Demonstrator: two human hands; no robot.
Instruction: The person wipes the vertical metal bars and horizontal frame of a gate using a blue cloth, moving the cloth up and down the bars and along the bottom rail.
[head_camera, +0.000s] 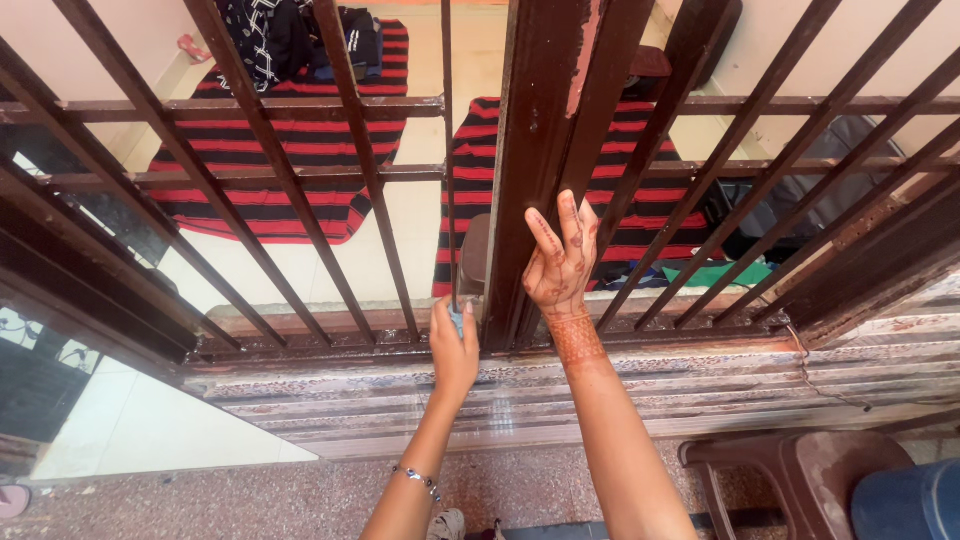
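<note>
At brown grille: two hands, left gripping bar, right open.

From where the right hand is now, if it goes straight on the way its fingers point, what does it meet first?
The right hand already lies against the dark brown metal grille post, fingers pointing up along it. Going on, it would probably only slide up this post; depth is unclear.
</note>
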